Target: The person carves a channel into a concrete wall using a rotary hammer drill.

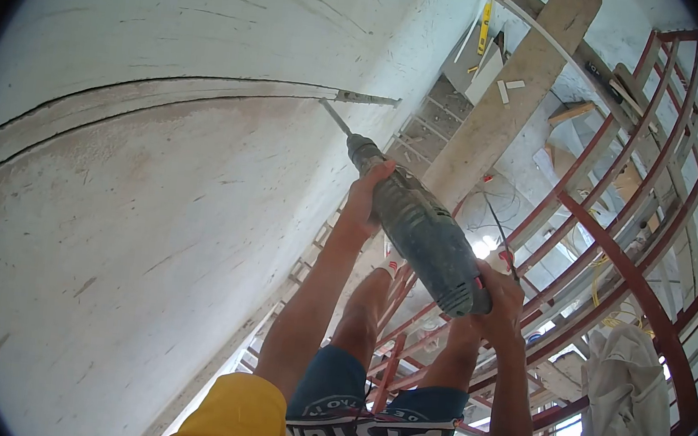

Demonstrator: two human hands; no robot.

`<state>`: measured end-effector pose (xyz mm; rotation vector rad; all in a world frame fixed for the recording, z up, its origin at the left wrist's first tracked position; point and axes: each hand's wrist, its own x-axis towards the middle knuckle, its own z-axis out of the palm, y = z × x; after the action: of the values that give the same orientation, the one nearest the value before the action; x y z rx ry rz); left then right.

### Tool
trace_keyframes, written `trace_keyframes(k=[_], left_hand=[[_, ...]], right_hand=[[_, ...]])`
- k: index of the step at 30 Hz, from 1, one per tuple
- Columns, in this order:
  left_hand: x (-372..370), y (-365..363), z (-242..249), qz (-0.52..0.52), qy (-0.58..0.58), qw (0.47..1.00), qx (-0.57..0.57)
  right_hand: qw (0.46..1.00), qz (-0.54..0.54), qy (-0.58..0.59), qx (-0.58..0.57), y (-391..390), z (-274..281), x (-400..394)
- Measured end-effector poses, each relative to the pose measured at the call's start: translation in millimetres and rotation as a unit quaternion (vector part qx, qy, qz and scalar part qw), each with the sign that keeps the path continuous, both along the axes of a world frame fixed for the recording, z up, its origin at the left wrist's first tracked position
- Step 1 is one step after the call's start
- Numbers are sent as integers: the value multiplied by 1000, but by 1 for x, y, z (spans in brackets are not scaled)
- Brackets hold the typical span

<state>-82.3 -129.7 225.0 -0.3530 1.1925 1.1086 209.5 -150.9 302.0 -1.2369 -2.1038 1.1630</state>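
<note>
A dark green, dusty hammer drill (pixel 428 231) points up and left toward the pale wall (pixel 158 172). Around its front body, just behind the chuck, wraps my left hand (pixel 369 190). My right hand (pixel 497 302) is closed on the rear handle; the trigger is hidden. The long bit (pixel 336 116) reaches the wall with its tip at the lower of two dark cut lines. Between those lines runs a strip (pixel 209 88) of wall, and a rougher chipped groove (pixel 366 98) lies at its right end.
Red metal railings (pixel 624 272) curve along the right. A wooden plank (pixel 505 107) spans above a lower floor strewn with scraps. A yellow level (pixel 484 28) stands near the far wall. Pale cloth (pixel 628 392) hangs on the rails, and a cable (pixel 501 230) runs near the drill.
</note>
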Motion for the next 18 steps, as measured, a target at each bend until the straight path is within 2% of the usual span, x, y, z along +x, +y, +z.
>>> trace_keyframes(k=[5, 7, 11, 14, 18], left_hand=[[-5, -3, -8, 16, -14, 999, 36], [-10, -13, -30, 12, -17, 998, 65], [-7, -20, -38, 28, -9, 988, 149], [-7, -26, -45, 41, 0, 987, 152], [-7, -27, -50, 57, -17, 983, 176]], right_hand=[[996, 59, -20, 69, 16, -15, 4], [989, 121, -51, 67, 24, -17, 0], [990, 124, -53, 35, 18, -29, -7], [989, 127, -11, 71, 16, -31, -12], [979, 152, -75, 109, 10, -27, -10]])
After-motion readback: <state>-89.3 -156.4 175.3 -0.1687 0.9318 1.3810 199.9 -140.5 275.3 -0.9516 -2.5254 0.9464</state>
